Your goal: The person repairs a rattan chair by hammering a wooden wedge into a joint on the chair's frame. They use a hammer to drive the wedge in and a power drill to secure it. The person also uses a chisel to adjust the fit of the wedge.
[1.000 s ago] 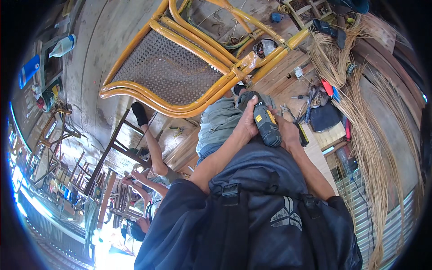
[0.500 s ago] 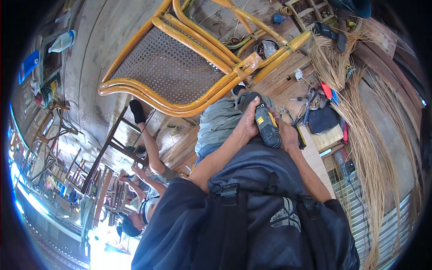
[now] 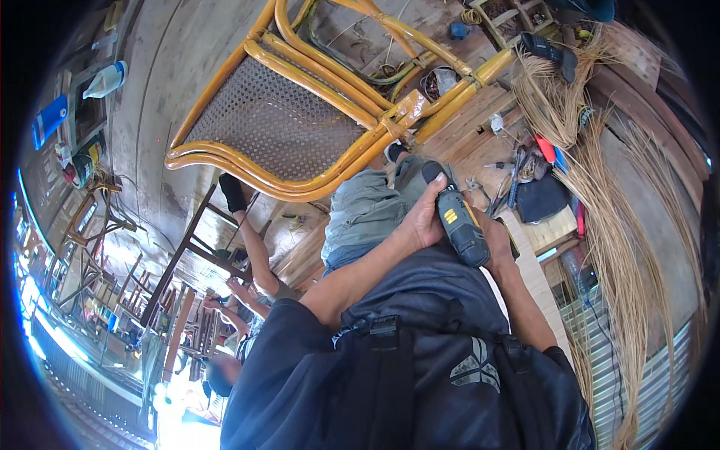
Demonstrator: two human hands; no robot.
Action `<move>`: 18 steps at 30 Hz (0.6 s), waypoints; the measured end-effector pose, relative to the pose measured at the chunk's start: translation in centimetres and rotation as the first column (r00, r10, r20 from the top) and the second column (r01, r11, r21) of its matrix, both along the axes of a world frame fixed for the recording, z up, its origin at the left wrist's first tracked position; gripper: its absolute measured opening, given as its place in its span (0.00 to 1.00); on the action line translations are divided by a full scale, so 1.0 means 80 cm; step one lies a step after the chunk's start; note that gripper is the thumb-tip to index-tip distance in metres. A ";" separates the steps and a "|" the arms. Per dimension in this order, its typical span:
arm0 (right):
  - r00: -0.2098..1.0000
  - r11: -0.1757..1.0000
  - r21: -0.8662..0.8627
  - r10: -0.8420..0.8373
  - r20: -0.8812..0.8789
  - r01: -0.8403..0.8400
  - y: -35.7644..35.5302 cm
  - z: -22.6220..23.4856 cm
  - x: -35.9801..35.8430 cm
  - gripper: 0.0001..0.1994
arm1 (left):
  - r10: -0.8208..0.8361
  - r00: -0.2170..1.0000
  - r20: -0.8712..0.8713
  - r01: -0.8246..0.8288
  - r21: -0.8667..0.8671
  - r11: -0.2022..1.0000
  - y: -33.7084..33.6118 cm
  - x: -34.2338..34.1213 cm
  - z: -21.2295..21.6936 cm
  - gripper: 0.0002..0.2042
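- Wood boards make up the floor (image 3: 142,127). Long dry straw (image 3: 607,232) lies down its right side.
- Toward the far edge of the floor is a shiny yellow chair (image 3: 311,86) with a woven panel. I can't tell if it stands up or lies down.
- One drill (image 3: 461,225), dark with yellow marks, is held up off the floor, just in front of the dark shirt (image 3: 420,300). Its nose points away from the shirt, and its fat back end points toward it.
- The left hand (image 3: 424,220) is wrapped round the nose end, thumb on top. Its fingertips are hidden from me.
- The right hand (image 3: 493,238) seems clamped on the other side, where the handle should be. Most of its fingers are hidden too.
- I'd guess the drill is heavy for its size, and hard all over, so it won't bend or squash. Its smooth shell might slip in sweaty hands. A small bump should be fine, but a big drop could crack it.
- The handle looks like the best place to hold, with the other hand under the body. The nose is a poor spot, because it can spin.
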State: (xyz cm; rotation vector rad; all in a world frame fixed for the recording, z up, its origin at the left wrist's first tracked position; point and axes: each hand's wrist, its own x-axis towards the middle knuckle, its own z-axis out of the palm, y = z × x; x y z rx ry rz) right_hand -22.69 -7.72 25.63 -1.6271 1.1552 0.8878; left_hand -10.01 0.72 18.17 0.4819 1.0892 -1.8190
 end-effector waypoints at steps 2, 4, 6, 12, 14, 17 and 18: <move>0.999 0.999 -0.021 -0.040 -0.012 0.040 -0.002 0.001 0.010 0.24 | -0.033 0.999 0.018 0.032 0.049 0.998 -0.002 -0.001 -0.005 0.33; 0.998 0.999 0.011 -0.051 -0.045 0.051 0.002 -0.008 0.014 0.28 | -0.041 0.998 0.044 0.037 0.082 0.996 0.001 0.000 -0.016 0.32; 0.997 0.997 0.032 -0.063 -0.054 0.065 0.004 -0.013 0.018 0.31 | -0.046 0.998 0.047 0.043 0.057 0.997 0.006 0.003 -0.027 0.32; 0.994 0.994 0.059 -0.086 -0.062 0.090 0.009 -0.023 0.024 0.31 | -0.059 0.990 0.130 0.049 0.080 0.996 -0.001 0.016 -0.016 0.31; 0.994 0.996 0.057 -0.065 -0.084 0.070 0.008 -0.023 0.029 0.30 | -0.056 0.987 0.151 0.039 0.111 0.993 0.000 0.015 -0.021 0.31; 0.994 0.999 0.052 0.002 -0.110 0.004 0.006 -0.020 0.036 0.28 | -0.063 0.991 0.118 0.046 0.136 0.990 -0.004 0.020 -0.016 0.30; 0.993 0.998 0.051 0.032 -0.116 -0.027 0.005 -0.018 0.037 0.28 | -0.064 0.993 0.097 0.050 0.141 0.989 -0.005 0.023 -0.013 0.30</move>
